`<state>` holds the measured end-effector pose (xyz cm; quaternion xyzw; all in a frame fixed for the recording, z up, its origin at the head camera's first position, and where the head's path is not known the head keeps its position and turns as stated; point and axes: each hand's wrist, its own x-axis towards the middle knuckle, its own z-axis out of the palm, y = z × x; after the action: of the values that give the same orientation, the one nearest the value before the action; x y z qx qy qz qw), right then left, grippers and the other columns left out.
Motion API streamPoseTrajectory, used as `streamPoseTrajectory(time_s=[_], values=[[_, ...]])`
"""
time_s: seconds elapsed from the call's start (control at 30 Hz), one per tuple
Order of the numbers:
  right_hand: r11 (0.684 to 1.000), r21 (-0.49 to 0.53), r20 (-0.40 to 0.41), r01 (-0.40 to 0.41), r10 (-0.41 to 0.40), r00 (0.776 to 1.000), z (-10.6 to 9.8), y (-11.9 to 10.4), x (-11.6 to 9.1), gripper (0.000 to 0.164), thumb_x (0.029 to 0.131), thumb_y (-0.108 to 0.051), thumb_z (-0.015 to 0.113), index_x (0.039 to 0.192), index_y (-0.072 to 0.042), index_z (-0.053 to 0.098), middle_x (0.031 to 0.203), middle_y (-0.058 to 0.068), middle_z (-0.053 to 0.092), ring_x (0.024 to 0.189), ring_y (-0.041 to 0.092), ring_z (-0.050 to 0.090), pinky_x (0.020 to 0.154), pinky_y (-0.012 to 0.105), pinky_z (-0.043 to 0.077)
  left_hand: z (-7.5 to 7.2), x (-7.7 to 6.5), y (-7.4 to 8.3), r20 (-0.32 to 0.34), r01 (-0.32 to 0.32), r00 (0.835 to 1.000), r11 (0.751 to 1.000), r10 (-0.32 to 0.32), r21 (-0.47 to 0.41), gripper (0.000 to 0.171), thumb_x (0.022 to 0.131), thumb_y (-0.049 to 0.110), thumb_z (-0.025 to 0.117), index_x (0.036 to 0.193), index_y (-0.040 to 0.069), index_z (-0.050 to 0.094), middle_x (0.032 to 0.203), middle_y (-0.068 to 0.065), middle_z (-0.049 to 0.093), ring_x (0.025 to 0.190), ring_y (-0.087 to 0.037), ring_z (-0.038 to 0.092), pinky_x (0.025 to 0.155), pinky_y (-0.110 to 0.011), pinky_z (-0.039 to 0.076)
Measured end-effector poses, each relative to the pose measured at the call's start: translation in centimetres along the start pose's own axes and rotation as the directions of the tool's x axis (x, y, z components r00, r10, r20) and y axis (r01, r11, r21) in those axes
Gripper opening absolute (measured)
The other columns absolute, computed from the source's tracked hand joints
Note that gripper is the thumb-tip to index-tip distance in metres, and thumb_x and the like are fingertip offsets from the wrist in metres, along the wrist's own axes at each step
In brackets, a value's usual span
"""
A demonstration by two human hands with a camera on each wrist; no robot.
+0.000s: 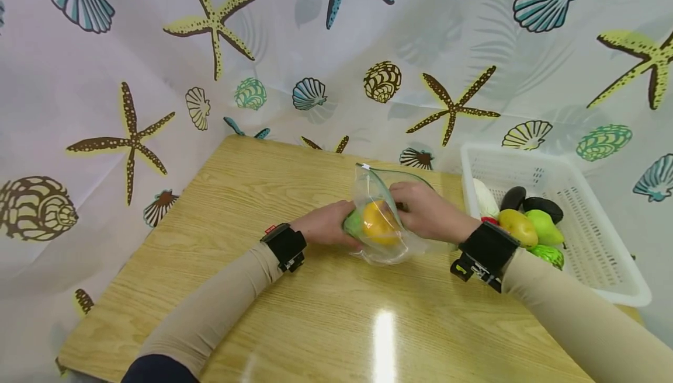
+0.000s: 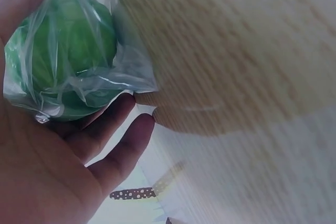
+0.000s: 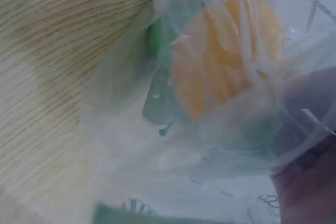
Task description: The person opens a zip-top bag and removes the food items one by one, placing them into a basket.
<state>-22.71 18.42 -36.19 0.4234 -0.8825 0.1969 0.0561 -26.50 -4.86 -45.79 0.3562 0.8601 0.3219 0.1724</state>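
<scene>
A clear zip bag (image 1: 391, 249) with a green-edged mouth is between the two hands over the table. Inside it are a round orange fruit (image 1: 380, 222) and a round green vegetable (image 2: 63, 51). My left hand (image 1: 331, 223) grips the bag from the left around the green piece, thumb above and fingers below in the left wrist view. Fingers of my right hand (image 1: 428, 211) are curled at the bag's mouth, beside the orange fruit and partly behind the plastic. I cannot tell what they hold. Seen through the bag, the orange fruit looks hazy in the right wrist view.
A white plastic basket (image 1: 604, 228) stands at the right of the wooden table (image 1: 252, 184). It holds two dark eggplants, a yellow piece, a green pear (image 1: 544, 227), a shiny green piece and a white one. A shell-and-starfish printed sheet (image 1: 326, 50) hangs behind the table.
</scene>
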Motion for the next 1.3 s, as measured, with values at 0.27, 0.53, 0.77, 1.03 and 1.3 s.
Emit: streamPoseTrajectory(time_s=[0.27,0.53,0.77,1.03,1.3], values=[[0.993,0.033,0.177,-0.112,0.105,0.979,0.4,0.5,-0.5,0.022,0.093,-0.005,0.058,0.112,-0.010,0.065,0.114,0.006,0.062,0.104,0.015,0.052,0.082,0.037,0.050,0.2,0.0,0.1,-0.019,0.030,0.999,0.997,-0.029,0.068,0.093,0.070,0.054,0.077,0.145,0.021,0.033,0.119,0.001,0.048,0.101,-0.009,0.047,0.088,-0.034,0.046],[0.997,0.019,0.254,-0.072,0.065,0.965,1.4,0.8,-1.4,0.057,0.079,0.011,0.061,0.130,-0.016,0.058,0.129,0.018,0.053,0.121,0.026,0.041,0.097,0.048,0.043,0.5,0.0,-0.4,-0.037,0.046,0.998,0.996,-0.044,0.072,0.096,0.071,0.047,0.079,0.149,0.027,0.027,0.121,0.001,0.048,0.100,-0.009,0.046,0.085,-0.034,0.047],[0.996,0.063,0.320,-0.066,0.042,0.946,2.4,0.7,-1.4,0.026,0.087,-0.011,0.069,0.110,-0.021,0.065,0.108,-0.003,0.062,0.102,0.008,0.052,0.086,0.033,0.051,0.4,-0.1,-0.4,-0.039,0.046,0.998,0.996,-0.043,0.079,0.097,0.073,0.048,0.078,0.150,0.025,0.025,0.123,-0.001,0.047,0.100,-0.010,0.047,0.084,-0.034,0.047],[0.999,-0.013,0.340,0.040,-0.033,0.940,2.8,0.8,-1.5,0.047,0.081,-0.016,0.074,0.124,-0.008,0.057,0.119,0.017,0.056,0.112,0.025,0.048,0.090,0.042,0.049,0.4,0.0,-0.2,-0.031,0.059,0.998,0.994,-0.056,0.094,0.099,0.074,0.045,0.078,0.152,0.023,0.022,0.127,-0.003,0.046,0.102,-0.011,0.046,0.086,-0.035,0.046],[0.997,-0.070,0.328,0.024,0.000,0.945,2.5,0.5,-1.4,0.041,0.079,-0.021,0.076,0.114,-0.014,0.056,0.114,0.013,0.059,0.109,0.026,0.048,0.088,0.043,0.049,0.4,-0.1,-0.2,-0.030,0.047,0.999,0.995,-0.044,0.087,0.099,0.072,0.044,0.079,0.151,0.024,0.023,0.125,-0.001,0.047,0.101,-0.010,0.046,0.086,-0.036,0.046]])
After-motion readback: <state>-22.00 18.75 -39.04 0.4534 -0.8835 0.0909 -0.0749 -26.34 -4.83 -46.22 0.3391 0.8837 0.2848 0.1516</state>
